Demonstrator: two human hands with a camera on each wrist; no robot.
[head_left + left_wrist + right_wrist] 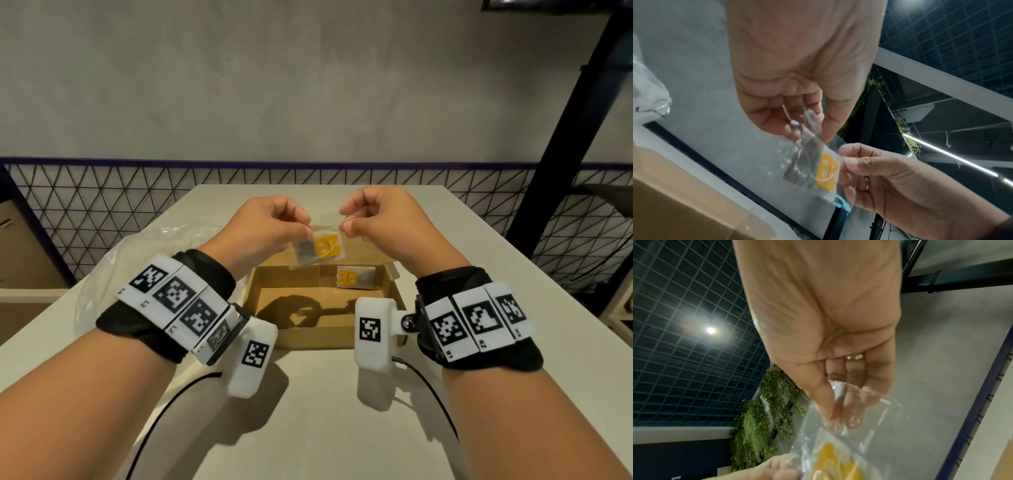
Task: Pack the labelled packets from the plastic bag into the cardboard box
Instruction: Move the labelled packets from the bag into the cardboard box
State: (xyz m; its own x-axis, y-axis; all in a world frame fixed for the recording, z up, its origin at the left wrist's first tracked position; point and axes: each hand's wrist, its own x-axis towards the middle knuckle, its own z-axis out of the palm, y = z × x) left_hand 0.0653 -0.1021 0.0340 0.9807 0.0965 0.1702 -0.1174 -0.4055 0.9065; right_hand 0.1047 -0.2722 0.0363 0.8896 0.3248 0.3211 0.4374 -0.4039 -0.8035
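A clear packet point(320, 248) with a yellow label and a grey sachet hangs above the far side of the open cardboard box point(270, 337). My left hand point(274, 222) pinches its top left corner and my right hand point(363, 214) pinches its top right corner. The left wrist view shows the packet point(818, 168) stretched between both hands, and the right wrist view shows its clear film point(840, 449) under my fingertips. Another labelled packet point(352, 277) lies inside the box at the far right. The crumpled plastic bag point(137, 260) lies on the table left of the box.
The white table point(325, 428) ends at a wire mesh fence point(120, 202) behind and to both sides. A black post point(565, 144) rises at the right. Black cables point(154, 421) trail from my wrist cameras across the near table.
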